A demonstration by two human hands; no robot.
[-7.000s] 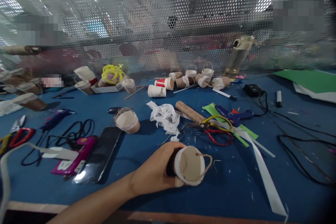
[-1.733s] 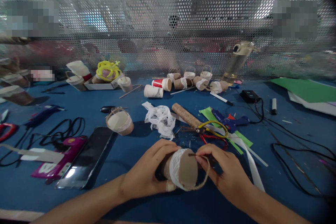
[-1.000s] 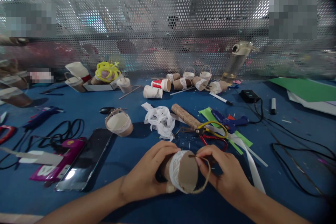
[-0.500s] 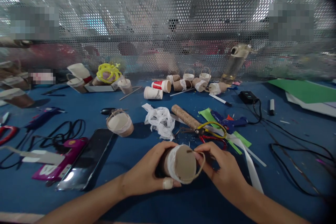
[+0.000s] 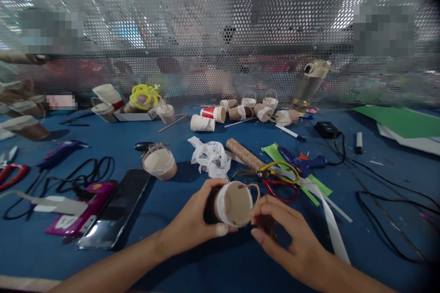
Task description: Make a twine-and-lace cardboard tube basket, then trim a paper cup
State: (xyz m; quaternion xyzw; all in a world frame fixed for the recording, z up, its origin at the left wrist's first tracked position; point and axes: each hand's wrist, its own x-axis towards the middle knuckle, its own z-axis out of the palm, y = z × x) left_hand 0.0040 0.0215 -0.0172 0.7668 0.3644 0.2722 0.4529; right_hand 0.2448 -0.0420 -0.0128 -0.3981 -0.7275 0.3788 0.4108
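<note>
My left hand (image 5: 194, 219) is wrapped round a small paper cup (image 5: 237, 203) with a white lace band below its rim. The cup is tilted, so its pale inside faces me. A twine handle (image 5: 257, 188) loops from the top of the rim over to the right side. My right hand (image 5: 292, 236) is at the cup's right edge, its thumb and forefinger apart, with the fingertips close to the rim and the lower part of the handle. Whether they touch it I cannot tell. Beyond my left hand lies a bunch of white lace (image 5: 210, 158).
Scissors (image 5: 280, 174) and a twine roll (image 5: 244, 154) lie beyond the cup. Another handled cup (image 5: 160, 162), a phone (image 5: 115, 208) and a magenta glue gun (image 5: 84, 208) are to the left. A blue glue gun (image 5: 305, 162) and its cable lie right; several small cups stand or lie behind.
My right thumb and forefinger have parted from their pinch on the twine handle. The handle now sits higher against the rim, and the cup has shifted slightly up and left.
</note>
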